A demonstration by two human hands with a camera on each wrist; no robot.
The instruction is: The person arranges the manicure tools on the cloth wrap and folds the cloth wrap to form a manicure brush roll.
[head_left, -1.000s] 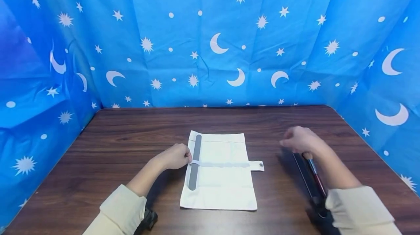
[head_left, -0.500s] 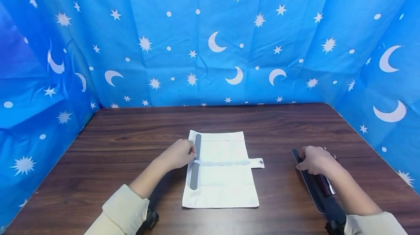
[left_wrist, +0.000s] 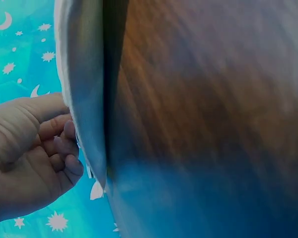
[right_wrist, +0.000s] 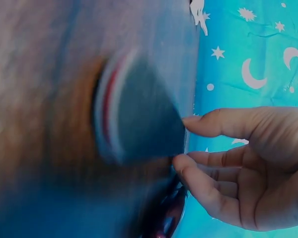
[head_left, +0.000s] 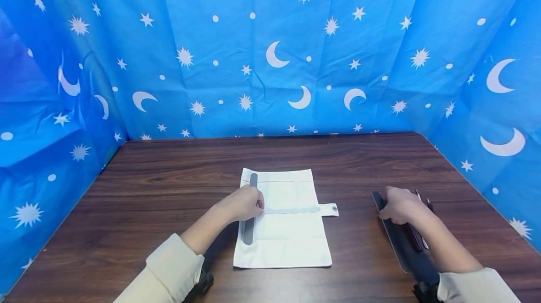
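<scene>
A white cloth pouch (head_left: 287, 232) lies unfolded flat, with a snap tab on its right side. A grey nail file (head_left: 248, 232) is tucked under its cross band near the left edge. My left hand (head_left: 244, 203) is over that file, fingers bent and tips at the band. In the left wrist view its fingertips meet the cloth; whether they pinch it is hidden. To the right, my right hand (head_left: 403, 206) pinches a second, dark nail file (head_left: 395, 242) by one edge between thumb and fingertips. Its red core shows in the right wrist view.
Beneath the right forearm lie a dark red-handled brush (head_left: 414, 238) and other slim tools (head_left: 429, 205), partly hidden. Everything rests on a dark wooden table (head_left: 169, 167). A blue star-and-moon curtain (head_left: 236, 58) surrounds the back and sides.
My right hand has come down and nearer from above the table and taken hold of the dark nail file. The left hand has slid rightward along the pouch's band, over the grey file.
</scene>
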